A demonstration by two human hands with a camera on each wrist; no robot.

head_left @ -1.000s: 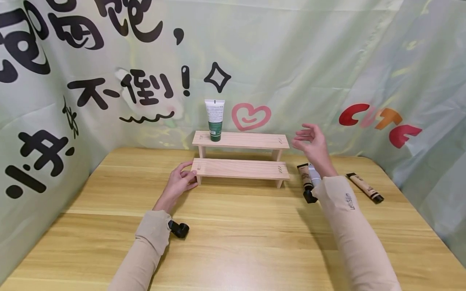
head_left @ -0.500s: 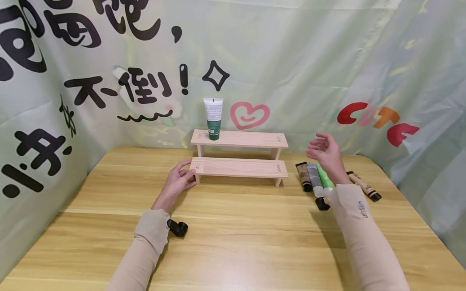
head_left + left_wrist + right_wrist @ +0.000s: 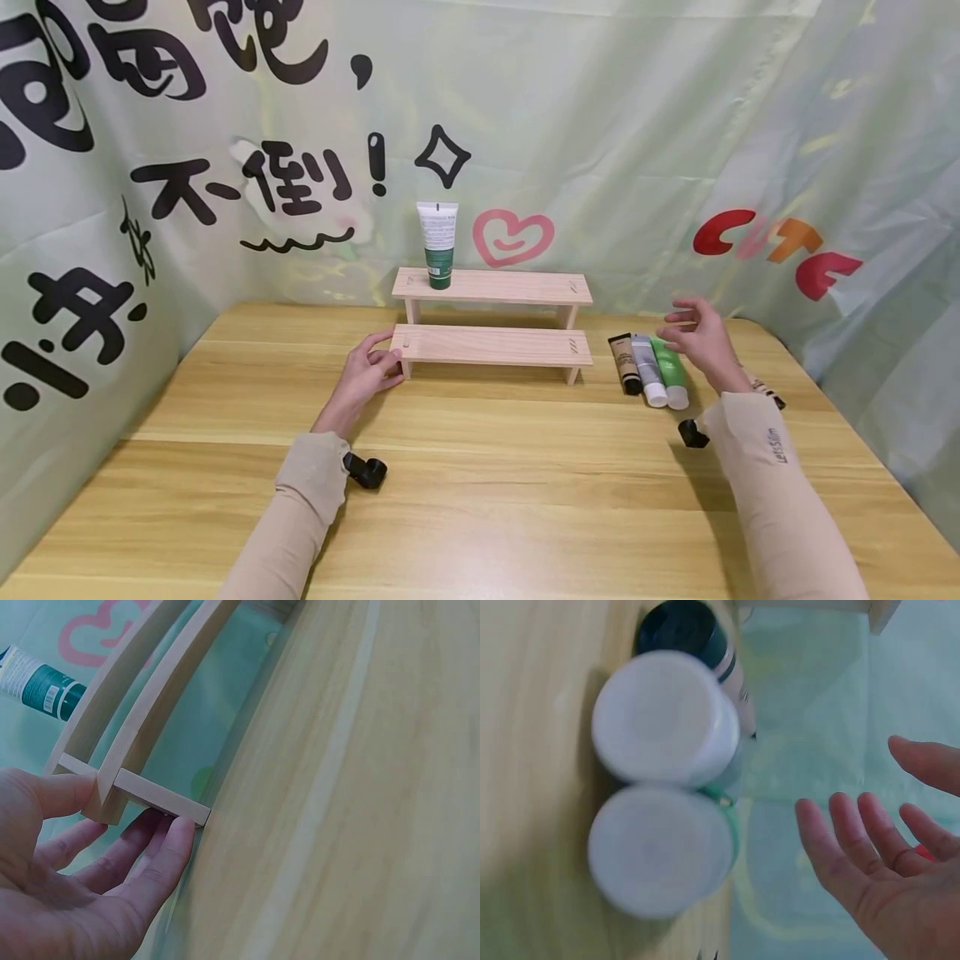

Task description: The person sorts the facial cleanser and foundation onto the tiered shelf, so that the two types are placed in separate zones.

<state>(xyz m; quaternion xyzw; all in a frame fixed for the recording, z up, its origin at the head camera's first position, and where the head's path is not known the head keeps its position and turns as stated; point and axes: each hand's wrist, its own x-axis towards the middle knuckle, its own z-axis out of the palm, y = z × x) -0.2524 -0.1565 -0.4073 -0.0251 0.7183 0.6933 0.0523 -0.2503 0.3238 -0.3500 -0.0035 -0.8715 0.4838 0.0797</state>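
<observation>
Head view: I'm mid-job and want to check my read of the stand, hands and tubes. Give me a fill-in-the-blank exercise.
1. The green-and-white tube stands on the ____ (upper or lower) level of the wooden stand.
2. The left hand touches the ____ (left or right) end of the lower board.
3. The right hand is holding ____.
4. Between the brown tube and the bright green tube lies a grey tube whose cap is ____.

Missing words: upper; left; nothing; white.
</observation>
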